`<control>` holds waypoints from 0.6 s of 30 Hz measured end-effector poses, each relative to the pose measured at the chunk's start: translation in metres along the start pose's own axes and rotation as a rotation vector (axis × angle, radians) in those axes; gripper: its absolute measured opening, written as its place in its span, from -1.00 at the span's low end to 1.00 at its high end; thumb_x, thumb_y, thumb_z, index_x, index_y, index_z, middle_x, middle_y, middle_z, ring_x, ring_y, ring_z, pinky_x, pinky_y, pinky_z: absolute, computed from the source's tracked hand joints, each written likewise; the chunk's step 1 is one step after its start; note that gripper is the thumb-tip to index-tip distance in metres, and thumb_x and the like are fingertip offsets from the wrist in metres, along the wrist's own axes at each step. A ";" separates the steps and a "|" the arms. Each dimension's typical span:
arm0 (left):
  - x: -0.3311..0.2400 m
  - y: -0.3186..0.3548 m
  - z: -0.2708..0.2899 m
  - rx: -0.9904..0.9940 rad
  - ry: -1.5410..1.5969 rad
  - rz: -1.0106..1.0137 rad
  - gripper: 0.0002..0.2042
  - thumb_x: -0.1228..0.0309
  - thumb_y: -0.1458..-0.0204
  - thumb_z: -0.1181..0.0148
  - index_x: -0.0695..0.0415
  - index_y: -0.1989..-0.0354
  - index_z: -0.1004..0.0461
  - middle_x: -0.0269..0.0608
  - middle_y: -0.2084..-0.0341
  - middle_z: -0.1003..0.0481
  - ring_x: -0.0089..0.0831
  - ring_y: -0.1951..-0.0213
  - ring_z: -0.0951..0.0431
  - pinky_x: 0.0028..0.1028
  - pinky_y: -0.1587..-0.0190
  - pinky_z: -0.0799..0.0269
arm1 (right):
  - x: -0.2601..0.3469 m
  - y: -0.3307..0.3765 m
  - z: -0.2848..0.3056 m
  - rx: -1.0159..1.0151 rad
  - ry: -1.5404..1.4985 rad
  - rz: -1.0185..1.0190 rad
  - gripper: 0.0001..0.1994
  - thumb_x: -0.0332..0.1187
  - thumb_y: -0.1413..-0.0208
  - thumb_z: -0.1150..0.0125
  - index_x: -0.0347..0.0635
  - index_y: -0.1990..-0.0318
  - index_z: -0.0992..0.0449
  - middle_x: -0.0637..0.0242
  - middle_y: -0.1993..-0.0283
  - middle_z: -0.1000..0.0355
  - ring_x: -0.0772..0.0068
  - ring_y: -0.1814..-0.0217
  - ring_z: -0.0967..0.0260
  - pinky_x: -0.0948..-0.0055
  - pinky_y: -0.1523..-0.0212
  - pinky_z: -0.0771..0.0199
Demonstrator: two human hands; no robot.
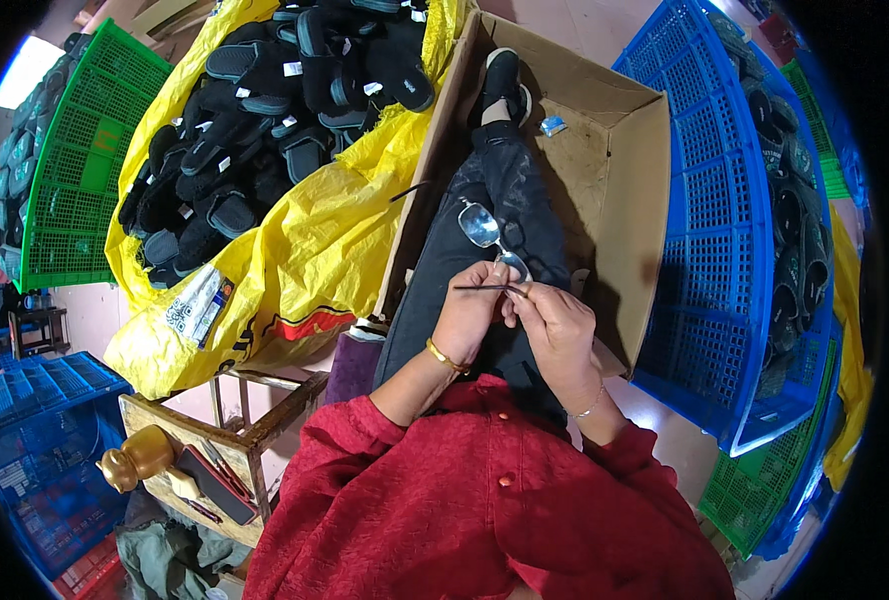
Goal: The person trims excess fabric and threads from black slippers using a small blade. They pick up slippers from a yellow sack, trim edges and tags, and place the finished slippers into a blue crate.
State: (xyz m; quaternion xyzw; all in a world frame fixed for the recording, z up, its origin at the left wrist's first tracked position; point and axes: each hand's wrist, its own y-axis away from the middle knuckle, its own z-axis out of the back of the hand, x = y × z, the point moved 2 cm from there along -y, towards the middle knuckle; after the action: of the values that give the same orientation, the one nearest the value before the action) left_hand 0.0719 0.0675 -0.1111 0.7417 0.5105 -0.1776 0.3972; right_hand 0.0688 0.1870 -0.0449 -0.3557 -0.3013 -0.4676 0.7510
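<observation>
Over my lap, my left hand [470,310] and my right hand [557,325] meet, fingers pinched together. Between them is a pair of eyeglasses [480,225] with shiny lenses, one lens farther off and the other close to my fingertips. A thin dark bar, apparently an earpiece of the glasses, runs level across my left fingers to my right fingertips. Black loops [513,238], perhaps scissor handles, show against my dark trousers just beside the lenses. My fingers partly hide the nearer lens.
My leg rests in an open cardboard box [630,190] with a small blue packet [553,125] inside. Left is a yellow sack [315,225] of black slippers [305,155]. Blue crates [700,240] of footwear stand right, a green crate [90,150] far left, a wooden stool [250,435] near left.
</observation>
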 end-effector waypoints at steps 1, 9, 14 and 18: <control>-0.001 0.001 -0.001 -0.020 -0.037 0.005 -0.73 0.31 -0.26 0.11 0.25 0.32 -0.44 -0.27 0.54 -0.48 -0.59 0.57 -0.43 -0.63 0.49 -0.39 | 0.001 -0.001 0.001 -0.023 -0.043 -0.035 -0.94 -0.53 -0.03 -0.19 -0.33 0.33 -0.48 0.19 0.47 -0.46 0.30 0.48 -0.45 0.44 0.42 -0.44; -0.027 0.015 0.036 -0.206 -0.528 -0.313 -0.77 0.39 -0.13 -0.13 0.24 0.10 -0.40 -0.32 0.40 -0.44 -0.66 0.42 -0.39 -0.63 0.35 -0.36 | -0.011 -0.007 0.038 -0.018 -0.189 -0.179 -0.92 -0.54 -0.07 -0.16 -0.39 0.40 -0.47 0.24 0.48 -0.48 0.54 0.52 -0.45 0.60 0.46 -0.41; -0.070 0.014 0.011 -0.130 -0.728 -0.538 -0.70 0.48 -0.06 -0.18 0.21 0.02 -0.40 -0.25 0.28 -0.41 -0.55 0.39 -0.39 -0.59 0.33 -0.36 | -0.005 -0.011 0.062 0.055 -0.135 -0.097 -0.92 -0.55 -0.05 -0.17 -0.36 0.45 -0.49 0.25 0.48 -0.50 0.52 0.48 -0.49 0.60 0.44 -0.43; -0.098 0.017 -0.007 -0.046 -0.918 -0.719 -0.87 0.52 -0.06 -0.14 0.26 0.23 -0.51 -0.17 0.33 -0.50 -0.44 0.39 -0.46 -0.53 0.34 -0.39 | 0.010 -0.015 0.080 0.039 -0.156 -0.045 -0.94 -0.57 -0.02 -0.16 -0.36 0.44 -0.52 0.25 0.46 -0.52 0.49 0.46 -0.50 0.57 0.41 -0.45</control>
State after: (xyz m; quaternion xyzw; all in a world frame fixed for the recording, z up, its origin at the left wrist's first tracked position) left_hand 0.0453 0.0096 -0.0346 0.3603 0.5095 -0.5933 0.5084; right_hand 0.0492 0.2430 0.0121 -0.3694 -0.3760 -0.4494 0.7213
